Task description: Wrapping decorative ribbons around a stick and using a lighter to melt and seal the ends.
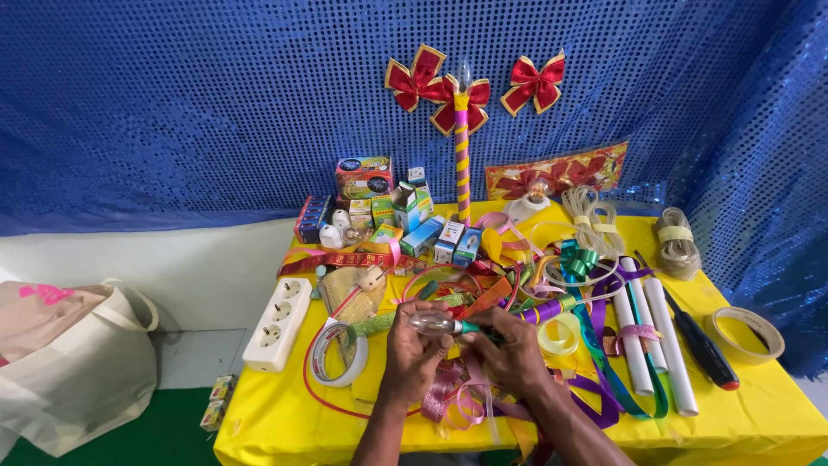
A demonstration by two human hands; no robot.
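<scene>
Left hand pinching clear candle bulb, right hand gripping its green base. Glass probably fragile, light, slick; holding by base safest.

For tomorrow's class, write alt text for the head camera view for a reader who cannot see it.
Two hands hold a clear candle-shaped bulb over a yellow table: the left hand cradles the glass, the right hand grips its green base. Ribbons, small boxes, a white power strip, tape rolls and white tubes crowd the table before a blue sequinned backdrop.
</scene>
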